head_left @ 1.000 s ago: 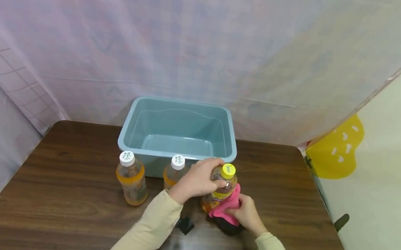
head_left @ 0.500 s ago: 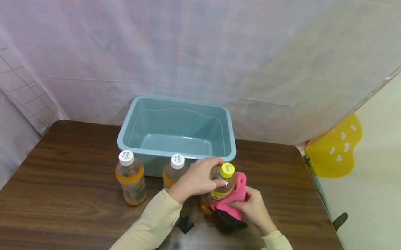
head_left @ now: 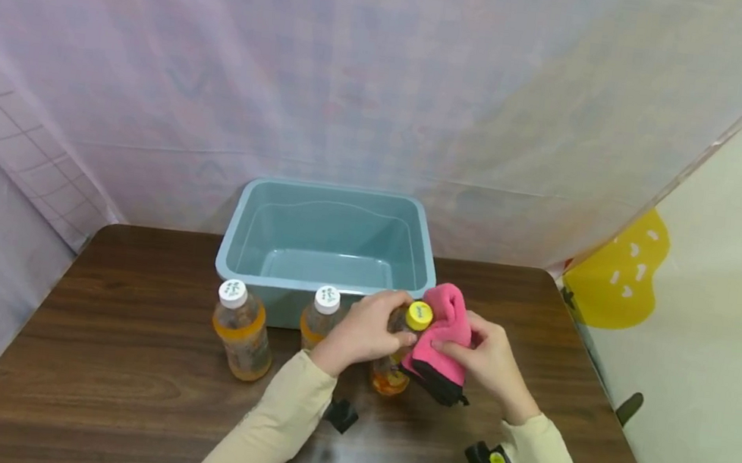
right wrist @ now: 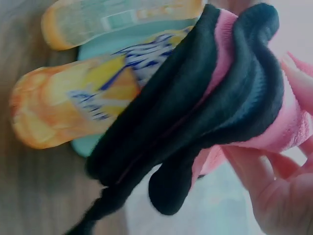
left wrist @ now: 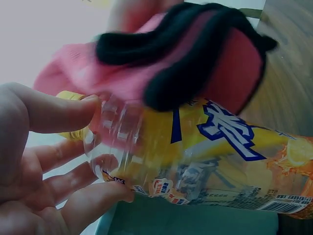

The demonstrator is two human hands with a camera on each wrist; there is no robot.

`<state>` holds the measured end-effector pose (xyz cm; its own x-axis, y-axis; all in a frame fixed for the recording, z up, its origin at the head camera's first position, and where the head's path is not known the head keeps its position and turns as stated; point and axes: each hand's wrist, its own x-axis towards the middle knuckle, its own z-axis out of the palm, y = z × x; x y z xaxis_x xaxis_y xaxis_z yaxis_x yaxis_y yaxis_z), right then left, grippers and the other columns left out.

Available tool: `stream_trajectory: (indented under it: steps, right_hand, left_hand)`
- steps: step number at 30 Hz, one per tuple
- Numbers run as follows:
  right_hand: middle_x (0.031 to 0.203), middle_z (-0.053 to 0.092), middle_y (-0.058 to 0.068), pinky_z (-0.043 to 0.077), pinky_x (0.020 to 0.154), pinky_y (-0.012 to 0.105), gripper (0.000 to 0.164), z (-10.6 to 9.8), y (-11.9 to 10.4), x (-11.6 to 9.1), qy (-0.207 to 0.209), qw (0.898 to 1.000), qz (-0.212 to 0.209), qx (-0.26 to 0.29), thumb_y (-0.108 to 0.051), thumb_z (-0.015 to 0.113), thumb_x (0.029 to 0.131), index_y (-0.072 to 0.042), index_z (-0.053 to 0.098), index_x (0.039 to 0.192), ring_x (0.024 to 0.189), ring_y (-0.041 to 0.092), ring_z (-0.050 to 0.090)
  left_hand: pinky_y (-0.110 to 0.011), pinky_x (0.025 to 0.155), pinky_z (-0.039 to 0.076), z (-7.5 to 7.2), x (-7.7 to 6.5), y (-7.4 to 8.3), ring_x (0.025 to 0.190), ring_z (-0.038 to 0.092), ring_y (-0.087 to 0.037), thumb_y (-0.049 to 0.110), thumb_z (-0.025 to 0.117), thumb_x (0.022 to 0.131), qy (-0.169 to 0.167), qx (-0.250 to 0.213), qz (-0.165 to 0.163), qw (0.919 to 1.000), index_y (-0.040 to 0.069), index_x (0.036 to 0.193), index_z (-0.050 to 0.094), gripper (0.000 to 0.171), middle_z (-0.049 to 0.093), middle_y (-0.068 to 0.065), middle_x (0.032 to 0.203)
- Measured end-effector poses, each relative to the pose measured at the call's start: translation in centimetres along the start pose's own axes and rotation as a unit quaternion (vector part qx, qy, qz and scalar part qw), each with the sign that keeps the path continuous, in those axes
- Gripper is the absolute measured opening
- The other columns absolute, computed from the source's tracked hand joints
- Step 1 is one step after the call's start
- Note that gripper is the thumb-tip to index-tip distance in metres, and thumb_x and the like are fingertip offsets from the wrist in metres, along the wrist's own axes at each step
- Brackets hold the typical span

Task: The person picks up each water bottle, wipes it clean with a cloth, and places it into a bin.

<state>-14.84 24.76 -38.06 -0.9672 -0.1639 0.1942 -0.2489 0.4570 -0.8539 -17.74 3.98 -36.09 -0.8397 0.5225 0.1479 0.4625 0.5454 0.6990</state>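
Note:
My left hand (head_left: pixel 369 331) grips the upper part of a clear plastic bottle (left wrist: pixel 195 161) with a yellow cap (head_left: pixel 419 314) and a yellow and orange printed label. The bottle stands upright on the table. In my right hand (head_left: pixel 490 360) is a folded pink cloth (head_left: pixel 445 332) with black edging, pinched between thumb and fingers. The cloth lies against the bottle's right side near the shoulder, and in the left wrist view it covers part of the label. Its black edges (right wrist: pixel 195 112) fill the middle of the right wrist view.
A blue-grey plastic tub (head_left: pixel 326 287) stands behind the bottles at the table's back edge. One white-capped bottle (head_left: pixel 244 335) stands at the left; another white-capped bottle (head_left: pixel 319 321) is partly hidden by my left hand. The brown wooden table (head_left: pixel 103 354) meets a hanging curtain (head_left: pixel 359 93).
My right hand has moved up and to the right with the pink cloth, from the bottle's lower side to its shoulder. The left hand stays on the bottle.

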Motion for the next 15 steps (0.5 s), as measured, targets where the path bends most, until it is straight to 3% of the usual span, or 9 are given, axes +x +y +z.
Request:
stream_trajectory:
  steps: [5,15]
  right_hand:
    - [0.092,0.064,0.013,0.053,0.064,0.028,0.031,-0.28,-1.19,0.48,-0.020,0.999,0.024,-0.013,-0.015,0.075,0.074,-0.004,0.063,0.100,0.073,0.019,0.058]
    - [0.095,0.063,0.012,0.053,0.065,0.027,0.042,0.02,-0.82,0.35,-0.060,0.997,0.049,-0.015,-0.020,0.077,0.072,-0.005,0.058,0.107,0.075,0.021,0.059]
  left_hand:
    - [-0.031,0.082,0.046,0.11,0.02,-0.11,0.092,0.054,-0.016,0.021,0.068,0.079,0.002,0.003,0.005,1.0000,0.010,0.110,0.057,0.035,0.059,-0.003,0.103]
    - [-0.031,0.080,0.046,-0.05,-0.07,-0.11,0.090,0.054,-0.016,0.023,0.069,0.078,0.007,0.009,0.005,0.9999,0.011,0.108,0.057,0.034,0.059,-0.002,0.102]
